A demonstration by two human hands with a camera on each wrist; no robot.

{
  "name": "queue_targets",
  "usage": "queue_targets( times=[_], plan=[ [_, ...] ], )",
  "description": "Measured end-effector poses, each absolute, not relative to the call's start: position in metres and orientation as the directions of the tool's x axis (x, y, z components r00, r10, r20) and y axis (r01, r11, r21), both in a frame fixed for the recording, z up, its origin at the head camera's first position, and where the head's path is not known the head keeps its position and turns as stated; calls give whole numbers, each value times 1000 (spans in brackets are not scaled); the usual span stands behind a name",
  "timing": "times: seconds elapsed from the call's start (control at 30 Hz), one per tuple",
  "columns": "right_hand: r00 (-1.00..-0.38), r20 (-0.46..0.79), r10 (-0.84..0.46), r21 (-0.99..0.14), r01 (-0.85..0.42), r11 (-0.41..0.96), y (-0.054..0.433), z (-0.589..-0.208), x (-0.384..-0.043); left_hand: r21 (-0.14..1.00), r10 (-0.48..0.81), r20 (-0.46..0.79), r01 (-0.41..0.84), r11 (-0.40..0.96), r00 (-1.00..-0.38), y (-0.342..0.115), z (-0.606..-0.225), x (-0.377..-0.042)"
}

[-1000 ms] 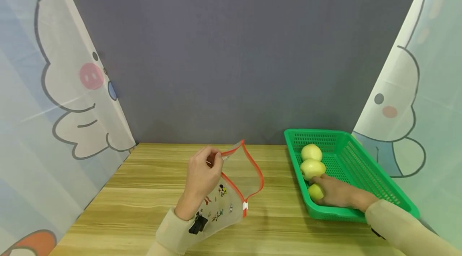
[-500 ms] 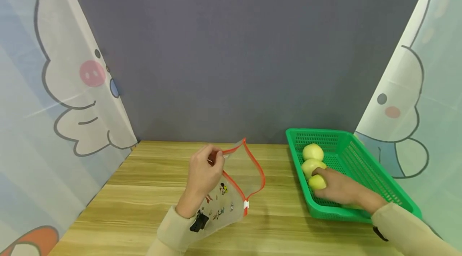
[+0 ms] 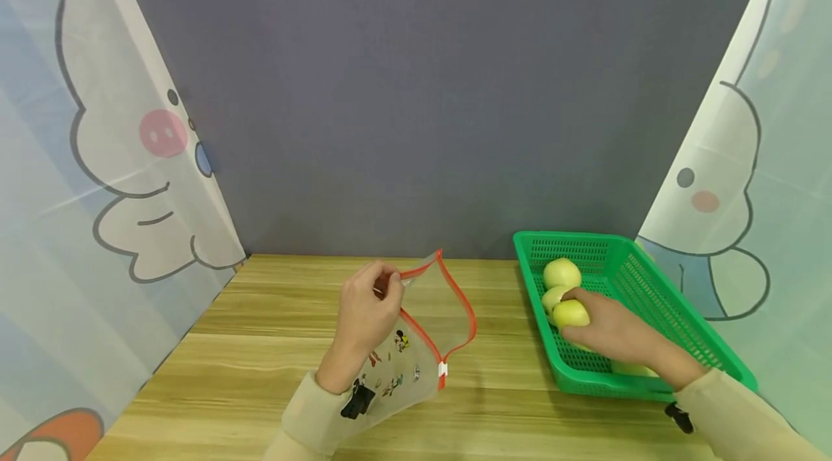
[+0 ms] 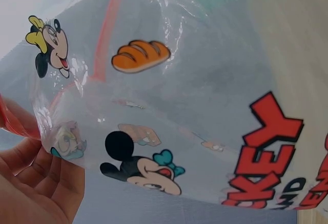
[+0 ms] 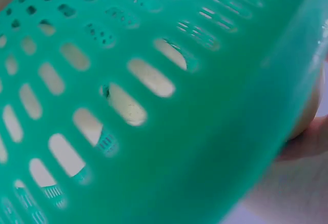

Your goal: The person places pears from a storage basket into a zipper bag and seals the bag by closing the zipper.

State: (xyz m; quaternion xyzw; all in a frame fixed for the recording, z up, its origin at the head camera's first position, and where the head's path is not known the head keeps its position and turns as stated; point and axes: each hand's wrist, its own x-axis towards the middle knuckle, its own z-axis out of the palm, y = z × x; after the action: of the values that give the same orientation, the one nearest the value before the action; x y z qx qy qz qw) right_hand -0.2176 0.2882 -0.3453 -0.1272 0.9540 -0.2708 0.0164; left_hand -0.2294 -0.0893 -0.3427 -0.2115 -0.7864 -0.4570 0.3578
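In the head view my left hand (image 3: 366, 306) pinches the red-edged rim of a clear zip bag (image 3: 416, 392) printed with cartoon figures. The bag's mouth gapes to the right, with a white slider (image 3: 443, 369) at its lower corner. Up close in the left wrist view, fingers (image 4: 46, 178) hold the film (image 4: 205, 96) at its edge. My right hand (image 3: 614, 331) grips a round yellow-green fruit (image 3: 570, 314), apple-like, over the green basket (image 3: 565, 374). Basket wall (image 5: 195, 131) hides most of that hand in the right wrist view.
More pale yellow-green fruits lie in the basket: one at the back left (image 3: 562, 273), one partly behind the held fruit (image 3: 552, 297), another under the right wrist (image 3: 632, 368). A wooden table (image 3: 260, 345) carries everything. A grey cloth wall (image 3: 416, 100) stands behind.
My right hand has raised the gripped fruit from the basket's near left corner, slightly up and away from me. The left hand and the bag stay in place.
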Motion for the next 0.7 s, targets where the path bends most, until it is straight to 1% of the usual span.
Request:
queue_targets(
  times=[0.13,0.4,0.7],
  plan=[
    [-971,50,-233,-525,-224,821,287,-342,-217,566,7,758,664,489,-652,-89,-342,-229],
    [-974,114,-195,-533,-226,815,284,-336,-214,555,3,768,668,495,-641,-90,-342,-229],
    [-972,145,-187,-567,-236,789,275,-330,-212,552,4,770,670,497,-638,-90,-342,-230]
  ],
)
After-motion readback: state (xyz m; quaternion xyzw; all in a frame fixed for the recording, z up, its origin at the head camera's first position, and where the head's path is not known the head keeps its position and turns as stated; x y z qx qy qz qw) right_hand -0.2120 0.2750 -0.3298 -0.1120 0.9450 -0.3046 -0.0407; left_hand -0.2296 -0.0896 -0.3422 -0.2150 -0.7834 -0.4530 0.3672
